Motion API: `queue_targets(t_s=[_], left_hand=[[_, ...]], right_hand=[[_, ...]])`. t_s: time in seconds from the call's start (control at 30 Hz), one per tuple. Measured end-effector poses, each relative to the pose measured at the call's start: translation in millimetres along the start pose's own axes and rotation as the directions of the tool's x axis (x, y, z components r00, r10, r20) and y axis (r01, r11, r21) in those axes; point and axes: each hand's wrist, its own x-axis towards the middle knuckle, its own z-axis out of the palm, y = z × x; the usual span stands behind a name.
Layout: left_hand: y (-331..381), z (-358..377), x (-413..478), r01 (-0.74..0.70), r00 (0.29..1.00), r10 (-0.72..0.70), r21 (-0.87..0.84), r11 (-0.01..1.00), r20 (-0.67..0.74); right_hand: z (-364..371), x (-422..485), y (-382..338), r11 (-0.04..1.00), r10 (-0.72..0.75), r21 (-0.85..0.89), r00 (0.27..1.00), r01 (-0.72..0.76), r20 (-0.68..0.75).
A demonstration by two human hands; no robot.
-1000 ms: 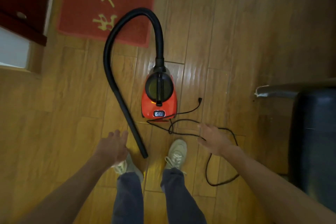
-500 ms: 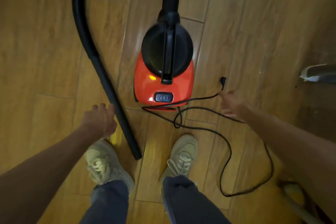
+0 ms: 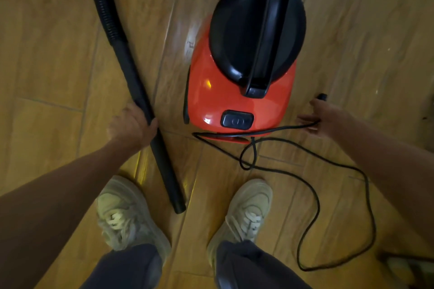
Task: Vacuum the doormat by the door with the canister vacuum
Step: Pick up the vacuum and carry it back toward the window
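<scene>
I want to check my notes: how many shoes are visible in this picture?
2. The left shoe is on the wooden floor beside the hose tube's open end; the right shoe stands inside the power cord's curve. None seems hidden.

the only sign to be read is a power symbol, a short stroke inside a circle, moulded on the black switch (image 3: pixel 237 120) at the near end of the red vacuum (image 3: pixel 239 91). it lies between the two hands, to the right of the left hand's fingers (image 3: pixel 150 122) and to the left of the right hand's fingers (image 3: pixel 305 119). no brand name, word or number can be read on the vacuum body, the hose, the cord or the shoes.
</scene>
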Motion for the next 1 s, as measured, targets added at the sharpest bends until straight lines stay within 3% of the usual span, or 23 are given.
queue_targets(t_s=[0.13,0.27,0.4,0.53,0.73,0.87,1.0], left_hand=[[7.3,1.0,12.7,0.089,0.996,-0.093,-0.461,0.883,0.014],[2.1,-17.9,2.6,0.113,0.993,-0.106,-0.622,0.775,0.048],[-8.1,-57.8,-25.6,0.114,0.993,-0.095,-0.622,0.775,0.063],[-19.3,-104.3,-54.8,0.062,0.998,-0.064,-0.613,0.788,0.019],[-29.5,-157.1,-82.1,-0.012,0.999,-0.020,-0.621,0.784,-0.044],[-28.2,-176.4,-94.4,-0.032,0.997,-0.019,-0.667,0.744,-0.069],[-21.4,-181.0,-99.3,-0.063,0.995,-0.018,-0.730,0.681,-0.102]], right_hand=[[-1.8,7.0,-6.0,0.974,0.018,0.225,0.999,-0.028,0.050],[-15.2,-22.4,-10.3,0.956,-0.097,0.290,0.984,0.051,0.147],[-27.3,-70.8,-14.6,0.905,-0.181,0.398,0.982,0.149,0.045],[-37.1,-133.5,-27.7,0.883,-0.284,0.384,0.959,0.269,-0.019],[-29.4,-214.6,-43.2,0.787,-0.584,0.266,0.811,0.556,0.033],[-7.6,-245.5,-48.3,0.741,-0.671,0.111,0.732,0.662,0.117],[24.4,-253.8,-53.8,0.677,-0.730,-0.025,0.675,0.736,0.112]])
